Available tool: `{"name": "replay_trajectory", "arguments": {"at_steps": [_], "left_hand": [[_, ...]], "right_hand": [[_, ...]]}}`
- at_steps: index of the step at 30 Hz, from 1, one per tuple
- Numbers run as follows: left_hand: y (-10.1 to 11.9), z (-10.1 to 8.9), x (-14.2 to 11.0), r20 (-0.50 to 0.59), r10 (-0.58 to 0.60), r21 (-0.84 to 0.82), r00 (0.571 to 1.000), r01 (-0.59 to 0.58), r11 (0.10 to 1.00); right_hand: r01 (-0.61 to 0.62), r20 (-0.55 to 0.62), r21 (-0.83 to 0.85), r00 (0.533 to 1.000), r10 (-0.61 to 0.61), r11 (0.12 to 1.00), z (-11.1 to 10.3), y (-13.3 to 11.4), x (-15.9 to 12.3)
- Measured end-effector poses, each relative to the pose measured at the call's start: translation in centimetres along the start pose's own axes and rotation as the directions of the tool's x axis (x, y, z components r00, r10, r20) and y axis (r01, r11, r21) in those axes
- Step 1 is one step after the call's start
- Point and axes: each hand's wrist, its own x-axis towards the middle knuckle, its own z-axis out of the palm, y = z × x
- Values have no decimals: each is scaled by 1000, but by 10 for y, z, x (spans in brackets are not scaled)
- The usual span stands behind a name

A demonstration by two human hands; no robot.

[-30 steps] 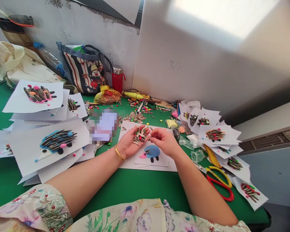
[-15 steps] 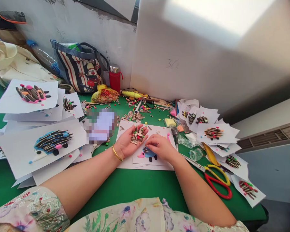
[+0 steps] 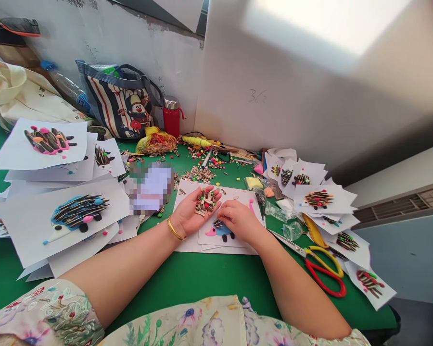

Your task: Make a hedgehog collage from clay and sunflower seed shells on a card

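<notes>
My left hand [image 3: 193,209] lies palm up and cupped, holding a heap of striped sunflower seeds [image 3: 204,204] mixed with small coloured balls. Beside it, my right hand [image 3: 238,218] is pinched over a hedgehog picture [image 3: 222,231] with a blue body, pink snout and black feet. A few dark seeds stick in the blue body by the right fingertips; what the pinch holds is hidden. The picture rests on white paper sheets [image 3: 187,246], and part of it is covered by my right hand.
Stacked hedgehog pictures stand left [image 3: 25,216] and right [image 3: 313,197]. Scissors [image 3: 324,269] and a yellow comb [image 3: 314,230] lie at the right. A blurred phone [image 3: 151,187], loose seeds [image 3: 198,174], a red bottle [image 3: 171,117] and a striped bag [image 3: 119,103] are farther back.
My right hand has shifted very slightly over the picture, still pinched. My left hand with the seeds stays in place.
</notes>
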Motion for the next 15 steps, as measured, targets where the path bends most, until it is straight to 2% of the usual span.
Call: {"name": "replay_trajectory", "arguments": {"at_steps": [6, 15], "left_hand": [[0, -1, 1, 6, 0, -1, 1000, 0, 1000], [0, -3, 1, 15, -6, -8, 1000, 6, 1000]], "right_hand": [[52, -8, -46, 999, -52, 998, 1, 0, 0], [-13, 48, -23, 999, 14, 1000, -8, -4, -4]]}}
